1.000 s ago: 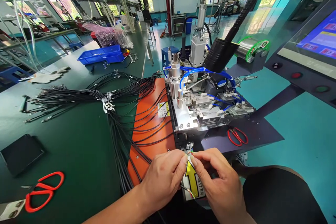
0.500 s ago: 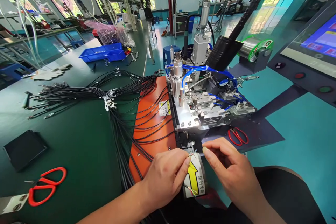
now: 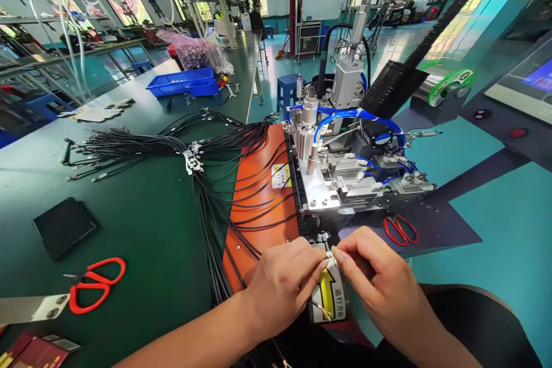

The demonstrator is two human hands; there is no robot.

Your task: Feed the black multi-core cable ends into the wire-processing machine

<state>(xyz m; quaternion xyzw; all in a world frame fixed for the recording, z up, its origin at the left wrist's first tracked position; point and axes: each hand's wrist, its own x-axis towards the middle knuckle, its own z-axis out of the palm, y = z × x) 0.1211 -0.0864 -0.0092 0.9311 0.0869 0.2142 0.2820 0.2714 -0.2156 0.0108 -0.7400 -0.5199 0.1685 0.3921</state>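
Closed in a pinch, my left hand (image 3: 287,284) holds a thin cable end, mostly covered by its fingers. My right hand (image 3: 383,276) meets it from the right, thumb and index finger pinched on the fine wires at that end. Just below the fingertips is a rounded white part with a yellow arrow label (image 3: 340,305). A stripped cable end (image 3: 323,311) with coloured wires shows under my left hand. Several black cables (image 3: 263,203) lie across an orange plate (image 3: 252,236) beside the metal machine (image 3: 317,184).
Red-handled scissors (image 3: 97,287) lie on the green table (image 3: 150,264) at left, near a black tray (image 3: 64,227). Another red-handled pair of scissors (image 3: 401,230) rests right of the machine. A cable bundle (image 3: 142,145), blue bin (image 3: 185,83) and solder spool (image 3: 448,86) stand farther back.
My hands have come together: the right fingertips now meet the left ones, where a gap with fine wires showed before. The view has shifted slightly left.
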